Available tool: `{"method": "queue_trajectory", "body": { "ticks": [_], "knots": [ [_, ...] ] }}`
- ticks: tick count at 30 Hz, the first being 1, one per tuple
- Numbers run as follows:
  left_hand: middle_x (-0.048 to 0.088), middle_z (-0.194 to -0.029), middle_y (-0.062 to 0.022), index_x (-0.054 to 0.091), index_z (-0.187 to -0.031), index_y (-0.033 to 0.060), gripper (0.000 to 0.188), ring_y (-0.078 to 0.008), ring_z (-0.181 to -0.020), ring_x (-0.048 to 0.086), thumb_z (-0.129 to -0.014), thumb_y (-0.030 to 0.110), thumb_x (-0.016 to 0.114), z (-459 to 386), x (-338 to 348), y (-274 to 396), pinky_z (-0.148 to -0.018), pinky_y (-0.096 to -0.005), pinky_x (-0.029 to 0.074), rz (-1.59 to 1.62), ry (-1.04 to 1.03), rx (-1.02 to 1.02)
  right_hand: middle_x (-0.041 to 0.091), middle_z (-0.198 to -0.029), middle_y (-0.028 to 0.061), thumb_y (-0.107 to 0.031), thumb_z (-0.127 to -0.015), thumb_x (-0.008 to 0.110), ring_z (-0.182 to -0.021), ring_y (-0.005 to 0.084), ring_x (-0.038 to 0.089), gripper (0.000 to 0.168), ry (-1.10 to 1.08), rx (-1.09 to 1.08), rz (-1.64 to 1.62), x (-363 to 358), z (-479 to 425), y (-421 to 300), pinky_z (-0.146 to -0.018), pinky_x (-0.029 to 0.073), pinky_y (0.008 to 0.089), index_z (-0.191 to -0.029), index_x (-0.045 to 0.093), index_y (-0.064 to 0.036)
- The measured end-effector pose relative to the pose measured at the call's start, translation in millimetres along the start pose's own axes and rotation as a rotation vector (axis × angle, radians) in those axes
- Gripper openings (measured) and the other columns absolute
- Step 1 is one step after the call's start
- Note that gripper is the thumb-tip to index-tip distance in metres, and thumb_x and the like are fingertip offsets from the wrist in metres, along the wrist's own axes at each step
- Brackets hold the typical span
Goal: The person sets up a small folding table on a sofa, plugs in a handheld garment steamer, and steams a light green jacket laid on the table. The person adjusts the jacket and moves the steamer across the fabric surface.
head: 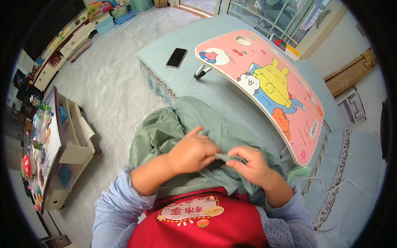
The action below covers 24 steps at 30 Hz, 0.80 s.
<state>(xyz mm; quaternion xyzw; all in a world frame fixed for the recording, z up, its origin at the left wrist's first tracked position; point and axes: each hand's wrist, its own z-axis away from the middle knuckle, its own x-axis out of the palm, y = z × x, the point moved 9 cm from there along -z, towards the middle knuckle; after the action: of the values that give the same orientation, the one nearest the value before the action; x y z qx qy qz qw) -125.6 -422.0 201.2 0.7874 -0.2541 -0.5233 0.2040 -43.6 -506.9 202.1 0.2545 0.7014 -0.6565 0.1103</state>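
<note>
A sage-green garment point(201, 114) of thin, shiny fabric lies crumpled over my lap and against the bed's edge. Between my hands runs a short stretch of zipper point(230, 156) with visible teeth. My right hand point(252, 163) pinches one end of it between thumb and fingers. At the other end is my left hand point(193, 152), slightly blurred, its fingers curled around the zipper edge and its thumb raised. Whether a zipper pull sits under those left fingers is hidden.
A pink folding lap table point(231, 71) with cartoon animals stands on the bed point(161, 49), which has a light blue cover. A smartphone point(176, 58) lies left of it. Beside the table's near corner are a green rounded object point(298, 171) and a white cord point(322, 187). A cluttered coffee table point(59, 136) stands left.
</note>
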Motion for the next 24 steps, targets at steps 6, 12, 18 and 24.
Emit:
{"method": "queue_trajectory", "body": {
  "ticks": [6,12,18,24],
  "knots": [
    [0.062,-0.08,-0.0167,0.061,-0.095,0.0031,0.034,-0.0346,-0.073,0.062,-0.064,-0.007,0.053,1.3,-105.9,-16.5,-0.063,-0.0384,0.05,-0.189,0.469,-0.17,0.055,-0.09,0.0116,0.001,-0.062,0.065,-0.082,0.0318,0.058,0.041,0.327,0.091,0.742,-70.5,16.5,3.6,-0.069,0.047,0.038,-0.099,0.05,-0.005],
    [0.06,-0.075,-0.0095,0.06,-0.093,-0.0002,0.02,-0.0169,-0.068,0.058,-0.076,-0.006,0.052,40.5,-167.2,-28.1,-0.064,-0.0262,0.046,-0.221,0.686,-0.354,0.057,-0.081,0.0161,-0.001,-0.066,0.058,-0.065,0.0333,0.056,0.024,0.442,0.295,0.711,-108.5,44.5,1.1,-0.06,0.046,0.0379,-0.09,0.052,-0.002],
    [0.059,-0.073,-0.0052,0.06,-0.094,-0.0032,0.012,-0.01,-0.067,0.054,-0.085,-0.001,0.051,52.2,-165.9,-61.3,-0.061,-0.0233,0.044,-0.048,0.674,-0.572,0.062,-0.088,0.0097,-0.005,-0.079,0.05,-0.081,0.0126,0.058,0.024,0.391,0.416,-0.126,-128.3,48.3,23.9,-0.07,0.044,0.0266,-0.1,0.059,0.001],
    [0.059,-0.073,-0.005,0.06,-0.095,-0.0035,0.014,-0.0096,-0.066,0.053,-0.085,-0.003,0.051,56.5,-147.0,-78.0,-0.06,-0.0233,0.044,0.028,0.608,-0.612,0.061,-0.108,0.008,-0.008,-0.086,0.054,-0.095,0.0145,0.057,0.03,0.401,0.319,-0.606,-134.8,25.6,10.5,-0.084,0.044,0.0271,-0.112,0.056,0.008]
  ]
}}
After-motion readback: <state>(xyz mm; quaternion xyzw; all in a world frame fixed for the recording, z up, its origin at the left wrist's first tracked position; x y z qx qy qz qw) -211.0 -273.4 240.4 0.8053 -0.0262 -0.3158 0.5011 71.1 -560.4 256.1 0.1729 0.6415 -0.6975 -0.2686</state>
